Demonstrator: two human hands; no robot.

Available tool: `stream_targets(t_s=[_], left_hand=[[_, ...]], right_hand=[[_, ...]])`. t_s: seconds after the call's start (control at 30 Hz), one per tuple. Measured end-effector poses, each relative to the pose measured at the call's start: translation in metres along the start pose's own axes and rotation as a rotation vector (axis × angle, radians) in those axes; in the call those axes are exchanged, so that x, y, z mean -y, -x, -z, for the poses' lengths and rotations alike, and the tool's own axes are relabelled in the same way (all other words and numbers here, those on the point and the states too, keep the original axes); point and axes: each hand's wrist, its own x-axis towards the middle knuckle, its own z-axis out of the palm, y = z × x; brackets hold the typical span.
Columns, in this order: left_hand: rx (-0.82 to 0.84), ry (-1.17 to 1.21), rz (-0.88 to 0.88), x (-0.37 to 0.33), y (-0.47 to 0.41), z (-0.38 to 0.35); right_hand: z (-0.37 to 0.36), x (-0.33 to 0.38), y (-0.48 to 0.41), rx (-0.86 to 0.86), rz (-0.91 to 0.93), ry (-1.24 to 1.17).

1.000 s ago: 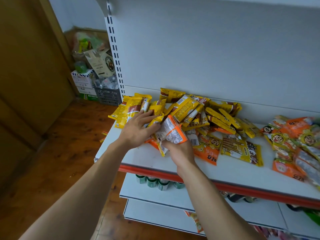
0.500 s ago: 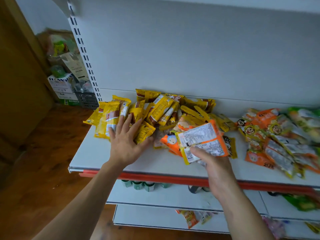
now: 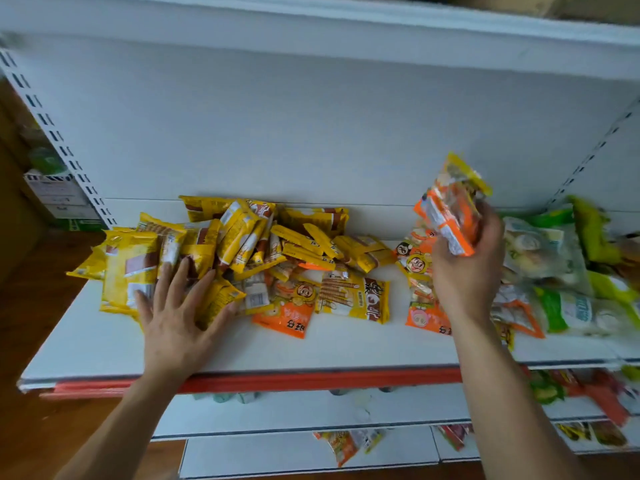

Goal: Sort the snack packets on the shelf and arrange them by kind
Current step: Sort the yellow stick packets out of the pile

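A heap of yellow snack packets (image 3: 242, 237) lies on the left half of the white shelf (image 3: 311, 348). My left hand (image 3: 176, 313) rests flat on the heap's front edge, fingers spread, holding nothing. My right hand (image 3: 467, 268) is raised above the shelf's right part, gripping orange packets (image 3: 450, 209) upright. Under and beside it lies a pile of orange cartoon-face packets (image 3: 420, 292). One orange packet (image 3: 287, 317) and a yellow biscuit-stick packet (image 3: 353, 296) lie in the middle.
Green and clear packets (image 3: 561, 271) crowd the shelf's far right. The shelf's red front strip (image 3: 311, 379) runs across; lower shelves (image 3: 311, 445) hold more packets. A slotted upright (image 3: 59, 140) stands at the left, with boxes and wooden floor (image 3: 41, 427) beyond.
My right hand has carried the orange packets from the middle of the shelf up and to the right, over the orange pile. My left hand stays on the yellow heap.
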Motion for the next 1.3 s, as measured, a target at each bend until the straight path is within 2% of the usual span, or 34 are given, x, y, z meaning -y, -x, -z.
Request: stream_targets(t_s=[0.07,0.1,0.17,0.27,0.33,0.53,0.67,0.73,0.8,0.87,0.97,1.03,1.13,1.2,1.3], left_hand=[[0.002,-0.004,0.001,-0.001,0.000,-0.001],[0.003,-0.002,0.009,-0.002,0.000,-0.002],[0.017,-0.004,0.041,-0.007,-0.001,-0.003],[0.017,-0.008,0.085,-0.019,0.002,-0.006],[0.000,-0.012,0.093,-0.026,0.006,-0.009],[-0.011,-0.069,0.074,-0.051,0.015,-0.020],[0.008,-0.139,0.046,-0.050,0.019,-0.020],[0.018,-0.163,0.032,-0.049,0.021,-0.020],[0.010,-0.162,0.028,-0.048,0.022,-0.020],[-0.004,-0.162,0.027,-0.048,0.022,-0.020],[-0.027,-0.162,0.017,-0.047,0.019,-0.019],[-0.026,-0.174,-0.010,-0.044,0.018,-0.017],[0.019,-0.216,-0.077,-0.034,0.020,-0.012],[0.036,-0.203,-0.120,-0.026,0.022,-0.005],[0.033,-0.142,-0.112,-0.013,0.022,0.006]], right_hand=[[-0.005,-0.012,-0.024,-0.028,0.174,0.198],[-0.009,-0.018,-0.033,0.017,0.228,0.318],[-0.019,-0.036,-0.045,0.295,0.275,0.555],[-0.030,-0.062,-0.042,0.819,0.212,0.829],[-0.034,-0.071,-0.042,0.940,0.195,0.823],[-0.031,-0.069,-0.056,0.998,0.147,0.689],[-0.027,-0.059,-0.054,1.082,0.110,0.704],[-0.023,-0.049,-0.047,1.056,0.127,0.703],[-0.018,-0.036,-0.029,0.897,0.231,0.571],[-0.016,-0.018,0.006,0.776,0.334,0.307],[-0.028,0.009,0.070,0.952,0.363,0.116],[-0.047,0.021,0.106,1.031,0.378,0.122],[-0.072,0.030,0.142,1.052,0.379,0.203],[-0.081,0.032,0.155,1.030,0.406,0.270],[-0.084,0.034,0.161,0.940,0.364,0.240]])
